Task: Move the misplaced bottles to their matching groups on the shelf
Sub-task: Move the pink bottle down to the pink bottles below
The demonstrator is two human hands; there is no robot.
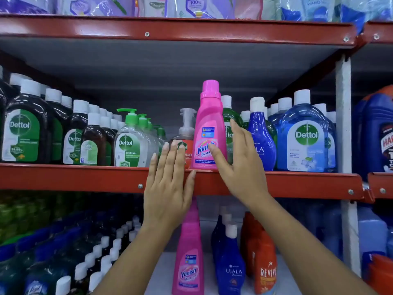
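Two pink Vanish bottles: upper (209, 126), lower (190, 258); left hand (168, 188), right hand (240, 167) grip released

Bare forearms, no sleeves — left hand (168, 188), right hand (242, 167) ringless.

The shelf rail (85, 175) is showing red painted metal, glossy, with bright screw heads catching light. The pink Vanish bottle (209, 124) is looking like smooth opaque plastic with a shiny printed label. The blue Dettol bottle (306, 133) is gleaming as clear tinted plastic under a matt white cap. The dark Dettol bottles (23, 124) are shining as glossy translucent plastic with paper-like labels. The pump bottle (129, 143) is appearing as clear plastic with a green plastic pump. The pouches (102, 5) above are glinting like crinkled glossy film.
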